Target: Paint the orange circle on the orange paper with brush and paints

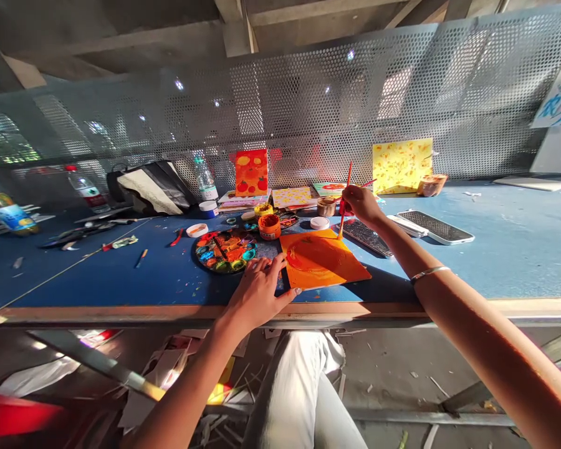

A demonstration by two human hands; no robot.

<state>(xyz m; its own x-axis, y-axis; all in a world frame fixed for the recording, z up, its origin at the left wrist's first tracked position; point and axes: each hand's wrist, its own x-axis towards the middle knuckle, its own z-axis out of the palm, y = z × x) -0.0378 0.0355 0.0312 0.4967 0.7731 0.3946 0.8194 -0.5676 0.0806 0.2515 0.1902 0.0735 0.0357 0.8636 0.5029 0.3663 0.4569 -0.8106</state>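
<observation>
My right hand (pixel 359 204) is closed around a thin paintbrush (pixel 341 226), its tip touching the upper right part of an orange painted sheet (pixel 327 259). A thick round swirl of darker orange paint shows on the sheet. My left hand (pixel 262 284) lies with fingers spread at the sheet's left edge, thumb along its lower corner. Just left of that hand is a dark round palette (pixel 215 262) with several paint colours. An open jar of orange paint (pixel 270 228) stands behind the sheet, and a yellow paint jar (pixel 263 211) is beyond it.
Two phones, a dark one (pixel 362 237) and a white-edged one (pixel 437 227), lie to the right. A brown-stained cup (pixel 326 207) stands behind the sheet. Paintings, including a yellow one (pixel 402 167), lean on the perforated metal screen (pixel 299 106). Bottles and a black bag (pixel 156 187) are at left.
</observation>
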